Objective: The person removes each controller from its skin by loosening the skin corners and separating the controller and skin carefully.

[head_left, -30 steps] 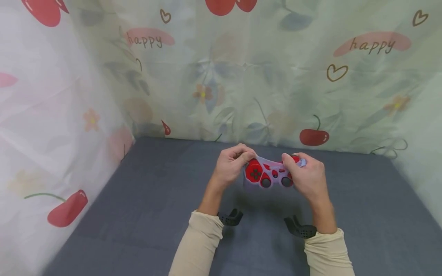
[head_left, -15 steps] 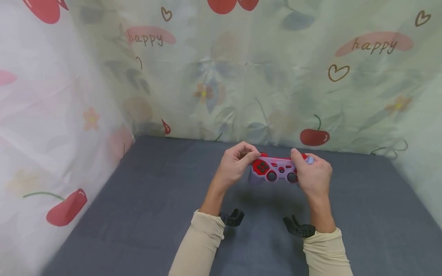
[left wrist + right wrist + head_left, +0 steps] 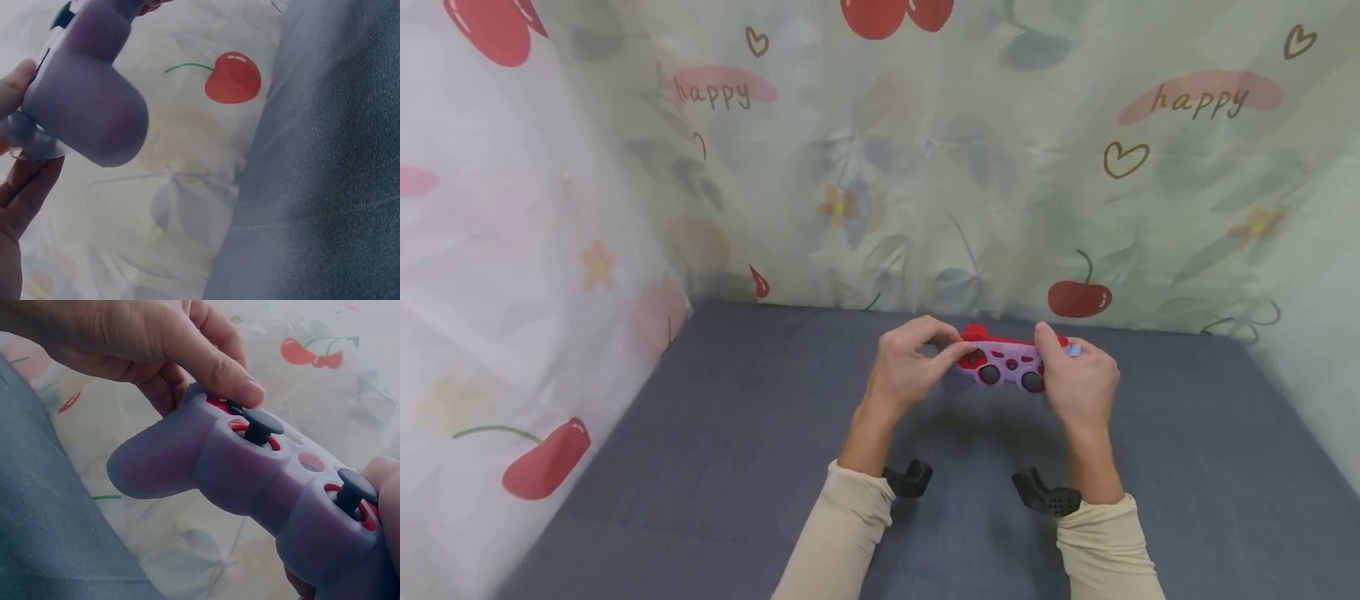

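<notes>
One red game controller (image 3: 1011,364) sits at the centre of what I watch, wearing a milky purple cover (image 3: 231,475) and held in the air above the grey table (image 3: 722,467), toward its far side. Both thumbsticks (image 3: 262,425) poke out through the cover's holes, so I take the front to be lined up. At the top left, red plastic lies bare. There the left hand (image 3: 910,362) pinches between thumb and fingers, on the cover's edge as I judge it, probably because soft material needs a fingertip hold. The right hand (image 3: 1078,379) grips the other end, thumb on the front, presumably as a steady anchor. Beyond, a cherry-patterned sheet (image 3: 925,167) hangs behind the table.
</notes>
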Tool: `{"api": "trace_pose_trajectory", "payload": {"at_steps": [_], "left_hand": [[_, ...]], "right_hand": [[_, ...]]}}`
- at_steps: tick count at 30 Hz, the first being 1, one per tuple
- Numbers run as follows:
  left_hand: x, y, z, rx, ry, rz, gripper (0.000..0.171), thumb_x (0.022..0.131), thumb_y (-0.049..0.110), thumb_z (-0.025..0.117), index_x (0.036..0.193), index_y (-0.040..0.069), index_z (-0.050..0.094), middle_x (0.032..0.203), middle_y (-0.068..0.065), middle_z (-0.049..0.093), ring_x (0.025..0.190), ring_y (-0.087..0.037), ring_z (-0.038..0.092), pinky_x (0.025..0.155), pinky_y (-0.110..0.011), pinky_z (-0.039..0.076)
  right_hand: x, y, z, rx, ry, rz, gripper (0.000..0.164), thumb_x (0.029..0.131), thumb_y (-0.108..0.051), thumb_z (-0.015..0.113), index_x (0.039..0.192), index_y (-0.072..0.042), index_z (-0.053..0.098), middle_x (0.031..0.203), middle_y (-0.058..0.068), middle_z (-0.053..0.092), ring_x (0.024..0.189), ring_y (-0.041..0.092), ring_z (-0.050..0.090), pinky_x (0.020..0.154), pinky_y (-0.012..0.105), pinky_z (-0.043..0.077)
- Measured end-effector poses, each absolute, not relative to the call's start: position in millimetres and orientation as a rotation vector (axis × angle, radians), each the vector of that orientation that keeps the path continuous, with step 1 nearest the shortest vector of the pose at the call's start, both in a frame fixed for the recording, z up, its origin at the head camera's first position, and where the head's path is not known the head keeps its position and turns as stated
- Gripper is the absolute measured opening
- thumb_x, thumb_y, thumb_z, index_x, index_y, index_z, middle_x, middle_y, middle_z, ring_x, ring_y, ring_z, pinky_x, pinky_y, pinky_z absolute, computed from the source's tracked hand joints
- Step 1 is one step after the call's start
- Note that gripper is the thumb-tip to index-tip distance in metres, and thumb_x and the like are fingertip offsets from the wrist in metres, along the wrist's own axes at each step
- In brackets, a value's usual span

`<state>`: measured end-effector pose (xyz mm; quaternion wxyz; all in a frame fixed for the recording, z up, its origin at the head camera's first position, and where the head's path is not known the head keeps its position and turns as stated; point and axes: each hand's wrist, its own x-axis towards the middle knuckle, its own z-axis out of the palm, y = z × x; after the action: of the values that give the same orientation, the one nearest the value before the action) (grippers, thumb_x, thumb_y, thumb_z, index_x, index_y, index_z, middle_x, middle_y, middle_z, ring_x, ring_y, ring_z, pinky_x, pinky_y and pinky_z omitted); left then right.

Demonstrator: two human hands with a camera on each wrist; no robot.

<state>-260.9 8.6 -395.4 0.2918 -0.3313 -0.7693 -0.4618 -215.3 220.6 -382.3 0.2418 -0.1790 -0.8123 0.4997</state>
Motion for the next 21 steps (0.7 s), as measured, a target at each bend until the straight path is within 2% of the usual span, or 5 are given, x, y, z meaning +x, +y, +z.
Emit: {"api": "trace_pose_trajectory", "payload": {"at_steps": [7, 11, 13, 16, 21], "left_hand": [[-262.8, 11.7, -394.7, -0.895, -1.932, -1.141, 0.016, 0.081, 0.025, 0.087, 0.084, 0.013, 0.078, 0.080, 0.002, 0.071, 0.074, -0.010, 0.068, 0.070, -0.026, 0.059], [-263.0, 12.1, -396.8, -0.891, -1.965, -1.230, 0.017, 0.080, 0.023, 0.087, 0.089, 0.012, 0.078, 0.086, 0.000, 0.070, 0.081, -0.012, 0.069, 0.079, -0.022, 0.059], [-262.5, 12.1, -396.8, -0.883, -1.995, -1.316, 0.022, 0.081, 0.022, 0.087, 0.097, 0.011, 0.077, 0.100, -0.002, 0.068, 0.087, -0.013, 0.071, 0.085, -0.022, 0.059], [-261.4, 11.7, -394.6, -0.860, -2.058, -1.483, 0.036, 0.081, 0.021, 0.086, 0.113, 0.011, 0.072, 0.119, -0.005, 0.061, 0.097, -0.019, 0.073, 0.094, -0.028, 0.059], [-258.6, 13.4, -390.0, -0.808, -2.251, -1.707, 0.069, 0.078, 0.026, 0.090, 0.137, 0.021, 0.057, 0.136, -0.001, 0.055, 0.119, -0.021, 0.064, 0.104, -0.037, 0.054]], "right_hand": [[-213.0, 219.1, -380.0, -0.498, -2.169, 1.414, 0.061, 0.093, -0.060, 0.062, 0.064, -0.008, 0.049, 0.049, -0.005, 0.043, 0.045, 0.018, 0.045, 0.043, 0.026, 0.038], [-212.9, 220.6, -380.1, -0.532, -2.172, 1.444, 0.061, 0.093, -0.061, 0.061, 0.063, -0.009, 0.049, 0.049, -0.006, 0.043, 0.047, 0.017, 0.046, 0.045, 0.027, 0.037], [-213.3, 222.5, -380.4, -0.543, -2.181, 1.466, 0.062, 0.093, -0.061, 0.061, 0.063, -0.009, 0.048, 0.049, -0.006, 0.043, 0.047, 0.016, 0.046, 0.045, 0.027, 0.037], [-213.3, 225.1, -380.6, -0.539, -2.181, 1.495, 0.061, 0.093, -0.060, 0.061, 0.063, -0.009, 0.047, 0.049, -0.006, 0.042, 0.048, 0.016, 0.046, 0.046, 0.028, 0.036], [-210.9, 226.0, -376.6, -0.520, -2.206, 1.503, 0.059, 0.092, -0.061, 0.063, 0.069, -0.009, 0.051, 0.052, -0.005, 0.045, 0.052, 0.016, 0.048, 0.048, 0.027, 0.037]]}}
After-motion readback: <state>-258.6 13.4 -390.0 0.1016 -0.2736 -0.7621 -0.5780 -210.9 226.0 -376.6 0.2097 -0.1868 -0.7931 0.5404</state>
